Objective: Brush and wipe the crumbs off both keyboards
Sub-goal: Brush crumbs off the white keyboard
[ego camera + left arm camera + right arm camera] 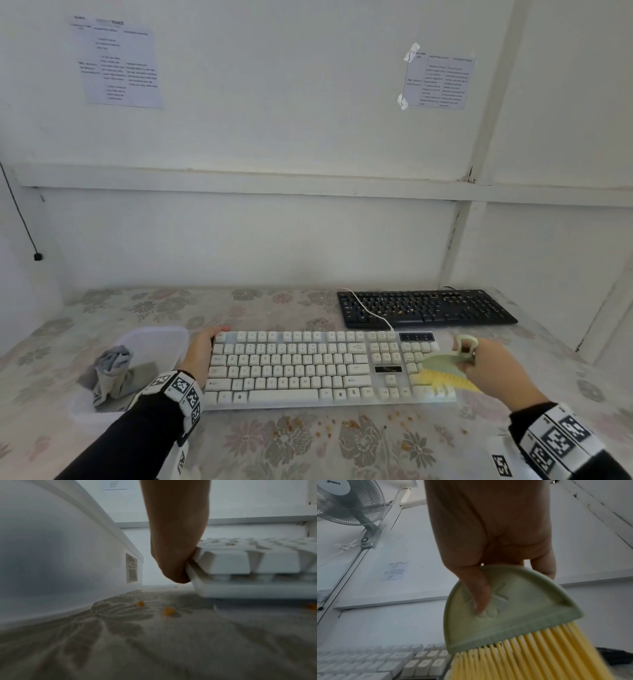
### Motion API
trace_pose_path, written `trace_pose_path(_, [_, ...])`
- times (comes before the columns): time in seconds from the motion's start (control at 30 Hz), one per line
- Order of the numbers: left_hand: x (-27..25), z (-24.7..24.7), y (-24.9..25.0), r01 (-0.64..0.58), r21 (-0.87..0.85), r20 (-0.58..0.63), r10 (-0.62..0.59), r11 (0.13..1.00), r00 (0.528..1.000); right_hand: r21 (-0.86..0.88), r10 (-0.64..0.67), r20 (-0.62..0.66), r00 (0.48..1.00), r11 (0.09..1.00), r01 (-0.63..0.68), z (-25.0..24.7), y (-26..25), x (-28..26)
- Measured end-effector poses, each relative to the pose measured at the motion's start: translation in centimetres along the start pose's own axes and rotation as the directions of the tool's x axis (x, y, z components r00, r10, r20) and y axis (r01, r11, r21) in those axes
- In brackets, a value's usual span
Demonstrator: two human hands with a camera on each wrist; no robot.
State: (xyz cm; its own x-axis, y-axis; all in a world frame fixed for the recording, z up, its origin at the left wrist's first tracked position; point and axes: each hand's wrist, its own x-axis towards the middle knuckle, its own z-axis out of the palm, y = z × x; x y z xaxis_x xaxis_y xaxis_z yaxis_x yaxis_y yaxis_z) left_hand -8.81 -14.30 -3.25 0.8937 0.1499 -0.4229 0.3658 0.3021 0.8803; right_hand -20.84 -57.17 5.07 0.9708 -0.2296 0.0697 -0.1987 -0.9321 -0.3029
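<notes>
A white keyboard (325, 368) lies across the middle of the table. My left hand (205, 346) grips its left end, with the fingers reaching round the far left corner; the left wrist view shows the hand (175, 547) pressed against the keyboard's edge (257, 563). My right hand (479, 359) holds a pale green brush (442, 368) with yellow bristles, and the bristles rest on the number pad. In the right wrist view a finger lies on the brush head (513, 608). A black keyboard (424, 308) at the back right has crumbs among its keys.
Orange crumbs (342, 425) are scattered on the floral tablecloth in front of the white keyboard. A translucent plastic bin (154, 337) with a grey cloth (113, 370) in it stands left of my left hand. The white keyboard's cable (366, 310) runs over the black keyboard. A fan (347, 503) hangs on the wall.
</notes>
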Motion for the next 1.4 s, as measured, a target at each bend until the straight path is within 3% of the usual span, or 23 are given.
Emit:
trace_pose_path(0.2, [0.3, 0.2, -0.1, -0.015, 0.064, -0.012, 0.016, 0.998, 1.0, 0.101, 0.035, -0.12, 0.992, 0.995, -0.023, -1.3, -1.0, -0.8])
trace_pose_path(0.47, [1.4, -0.4, -0.8, -0.008, 0.204, -0.056, 0.02, 0.979, 0.998, 0.17, 0.101, -0.031, 0.994, 0.981, -0.095, -0.5, -1.5, -0.6])
trace_pose_path(0.73, [2.1, -0.7, -1.1, -0.049, 0.297, -0.074, 0.074, 0.954, 0.994, 0.109, 0.109, 0.004, 0.994, 0.988, -0.108, -0.4, -2.2, 0.0])
trace_pose_path(1.13, [2.3, -0.8, -1.2, -0.064, 0.344, -0.097, 0.104, 0.937, 0.99, 0.047, 0.078, -0.011, 0.997, 0.996, -0.077, 0.7, -2.5, 1.3])
trace_pose_path(1.4, [1.8, -0.6, -1.0, -0.061, 0.451, -0.059, 0.098, 0.891, 0.993, 0.118, 0.069, -0.029, 0.997, 0.991, -0.065, 1.4, -3.3, 1.8])
